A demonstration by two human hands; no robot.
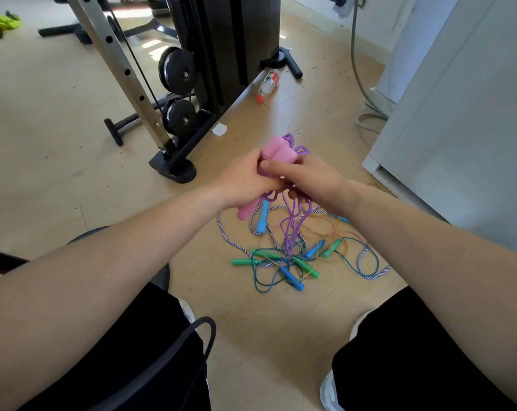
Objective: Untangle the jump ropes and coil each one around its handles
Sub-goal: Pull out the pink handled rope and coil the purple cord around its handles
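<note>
Both hands meet in mid-air over the floor. My left hand (245, 179) grips a pair of pink foam handles (278, 152) held side by side, their lower ends poking out below the palm. My right hand (307, 176) is closed on the purple rope (292, 223) that belongs to them, with loops of it above the handles and strands hanging down. Below lies a tangled pile of jump ropes (298, 259) on the floor: green handles, blue handles, a blue-and-white striped cord and thin teal and orange cords.
A black gym machine (209, 63) with pulleys and a metal post stands at the left back. A plastic bottle (269, 83) lies behind the pile. A white cabinet (458, 120) and grey cable are at the right. My knees and a black strap (203, 336) frame the bottom.
</note>
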